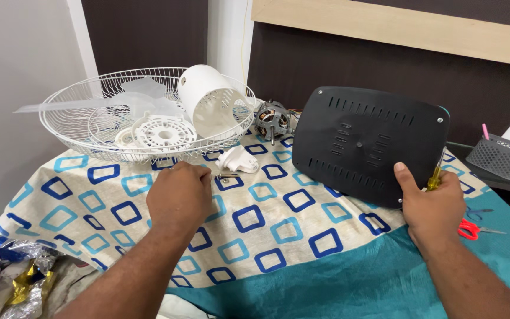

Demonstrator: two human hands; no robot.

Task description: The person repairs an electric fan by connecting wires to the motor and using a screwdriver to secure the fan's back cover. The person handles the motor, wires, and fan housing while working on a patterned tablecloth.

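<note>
colours on the bed
black panel (pixel 368 145); white fan guard (pixel 143 118); cream cloth (pixel 249 218) had blue and teal squares; scissors (pixel 472 228) were red.

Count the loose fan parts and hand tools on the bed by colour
White: 4 - wire grille, blade, motor housing, small bracket
Black: 1 - base panel
Metal: 1 - motor
Yellow: 1 - screwdriver
Red: 1 - scissors
Total: 8

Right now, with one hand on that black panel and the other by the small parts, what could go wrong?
The black vented plastic panel stands tilted on the soft patterned cloth, steadied only by the right hand, which also holds a yellow-handled screwdriver; it might slip. The small metal piece by the left hand could get lost in the cloth's pattern. The red-handled scissors lie close to the right wrist.
</note>
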